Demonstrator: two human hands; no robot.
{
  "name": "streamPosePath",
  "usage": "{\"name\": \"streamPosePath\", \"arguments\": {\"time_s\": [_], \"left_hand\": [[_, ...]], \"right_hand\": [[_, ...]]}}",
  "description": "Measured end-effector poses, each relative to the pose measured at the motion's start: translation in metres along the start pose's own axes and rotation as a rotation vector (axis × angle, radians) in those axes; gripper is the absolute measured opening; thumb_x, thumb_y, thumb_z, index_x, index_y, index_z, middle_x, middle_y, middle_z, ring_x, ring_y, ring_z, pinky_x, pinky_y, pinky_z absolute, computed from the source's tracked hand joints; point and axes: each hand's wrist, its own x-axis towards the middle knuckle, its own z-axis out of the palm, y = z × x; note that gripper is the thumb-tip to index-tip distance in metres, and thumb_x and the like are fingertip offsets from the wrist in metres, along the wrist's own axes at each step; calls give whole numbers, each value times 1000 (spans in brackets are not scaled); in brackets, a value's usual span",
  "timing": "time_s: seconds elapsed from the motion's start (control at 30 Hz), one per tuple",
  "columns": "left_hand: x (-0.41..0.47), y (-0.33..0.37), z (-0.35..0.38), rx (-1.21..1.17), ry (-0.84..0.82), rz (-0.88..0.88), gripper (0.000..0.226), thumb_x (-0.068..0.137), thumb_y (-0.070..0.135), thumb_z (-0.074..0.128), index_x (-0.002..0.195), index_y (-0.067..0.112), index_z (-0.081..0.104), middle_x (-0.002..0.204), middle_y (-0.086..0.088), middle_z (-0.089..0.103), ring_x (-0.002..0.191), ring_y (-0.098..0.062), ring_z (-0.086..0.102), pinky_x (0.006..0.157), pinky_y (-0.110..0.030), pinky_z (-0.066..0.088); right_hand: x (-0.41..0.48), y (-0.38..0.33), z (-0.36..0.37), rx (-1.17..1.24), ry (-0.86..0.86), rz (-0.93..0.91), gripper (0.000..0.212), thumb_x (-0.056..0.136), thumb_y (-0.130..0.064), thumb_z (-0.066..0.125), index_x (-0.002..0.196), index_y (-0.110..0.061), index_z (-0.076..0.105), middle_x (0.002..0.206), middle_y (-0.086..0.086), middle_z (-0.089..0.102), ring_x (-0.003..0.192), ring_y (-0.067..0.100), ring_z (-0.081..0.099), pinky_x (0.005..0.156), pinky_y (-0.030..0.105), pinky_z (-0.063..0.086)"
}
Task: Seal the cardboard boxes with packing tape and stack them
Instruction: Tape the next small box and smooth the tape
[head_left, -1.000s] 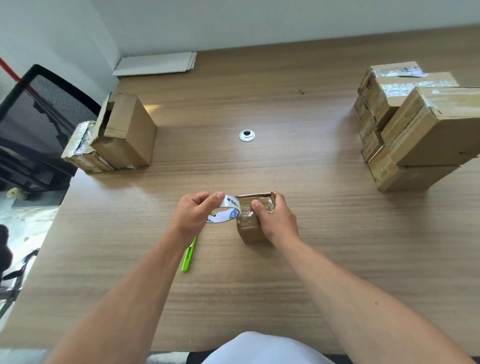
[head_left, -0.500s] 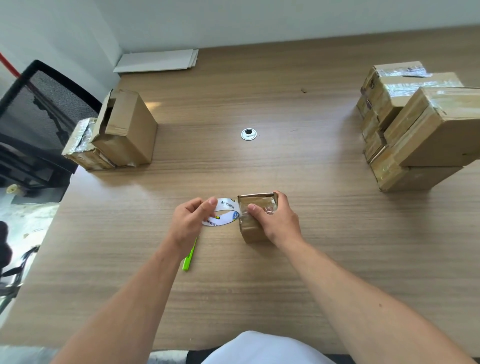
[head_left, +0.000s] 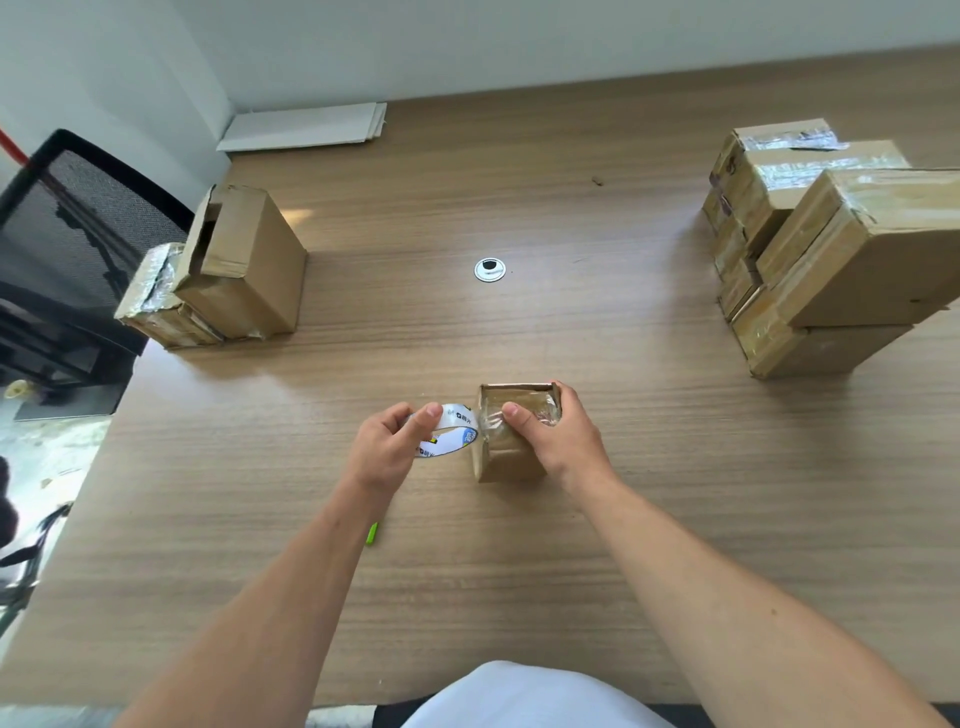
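Cardboard boxes awaiting tape are seen grouped at the left edge of the counter, one with its flap open, apparently kept apart from finished work. A green pen lies toward the front edge, partly hidden by the left forearm. The tape roll is grasped by the left grip, fingers curled round its rim, and is held just beside the small box so that a short clear strip can be drawn taut onto its top. That box, at the middle of the counter toward the front edge, is clasped by the right grip, thumb pressed on the tape end, seemingly to anchor it. Sealed boxes are stacked at the right edge, where this one is judged to be bound once taped.
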Motion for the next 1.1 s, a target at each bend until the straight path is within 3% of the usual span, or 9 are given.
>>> {"name": "streamPosePath", "arguments": {"time_s": [0.13, 0.27, 0.33, 0.4, 0.57, 0.7, 0.73, 0.93, 1.1], "left_hand": [[-1, 14, 0, -5, -78, 74, 50, 76, 59, 68, 72, 10, 59, 74, -5, 54, 76, -20, 46, 75, -37, 34], [-4, 31, 3, 98, -143, 112, 35, 84, 49, 62, 69, 18, 58, 67, 12, 54, 68, -7, 49, 65, -19, 37], [-4, 36, 9, 132, -151, 120, 31, 84, 45, 61, 66, 21, 57, 66, 8, 51, 60, -4, 44, 56, -16, 35], [-2, 38, 17, 168, -189, 117, 30, 79, 50, 65, 68, 23, 62, 72, -1, 54, 63, -6, 47, 59, -15, 39], [8, 38, 41, 314, -232, 94, 55, 72, 70, 62, 80, 15, 67, 74, -4, 54, 71, -15, 47, 69, -31, 39], [14, 39, 58, 443, -243, 97, 78, 68, 79, 56, 87, 5, 64, 70, -2, 52, 67, -14, 47, 66, -33, 37], [15, 40, 61, 456, -243, 92, 79, 67, 81, 55, 88, 4, 63, 70, -2, 52, 67, -15, 47, 65, -33, 37], [11, 33, 71, 423, -265, 59, 67, 78, 70, 55, 90, 4, 61, 73, -3, 53, 57, -12, 38, 59, -32, 34], [6, 31, 66, 326, -290, 50, 44, 82, 58, 58, 74, 15, 60, 68, 8, 58, 69, -10, 50, 69, -27, 39]], "right_hand": [[0, 13, 0, 344, -141, 23, 43, 84, -40, 79, 119, -22, 60, 116, 7, 74, 99, 16, 71, 98, 44, 55], [-2, 18, 2, 453, -223, 132, 68, 74, -58, 77, 129, -24, 55, 122, 5, 72, 100, 22, 70, 89, 47, 56], [-1, 26, 3, 329, -180, 140, 93, 65, -76, 75, 139, -27, 48, 129, 4, 68, 108, 21, 69, 96, 48, 54], [0, 31, -3, 83, -79, 61, 98, 68, -80, 65, 148, -28, 41, 131, 4, 61, 115, 21, 64, 103, 42, 50], [5, 30, -16, 9, 61, -66, 53, 93, -48, 68, 141, -30, 54, 129, -3, 55, 116, 16, 58, 103, 40, 50], [5, 23, -13, 157, 0, -67, 19, 96, -47, 60, 110, -36, 66, 114, -16, 69, 112, 6, 63, 104, 35, 49], [6, 23, -11, 182, -11, -49, 21, 98, -47, 58, 110, -33, 68, 112, -17, 70, 112, 5, 63, 104, 34, 49], [1, 33, -2, 95, 0, 97, 21, 104, -38, 50, 109, -32, 69, 108, -11, 72, 108, 13, 65, 92, 33, 50], [4, 31, -3, -135, 29, -11, 30, 106, -25, 41, 113, -22, 70, 102, -6, 71, 97, 18, 62, 81, 32, 44]]}}
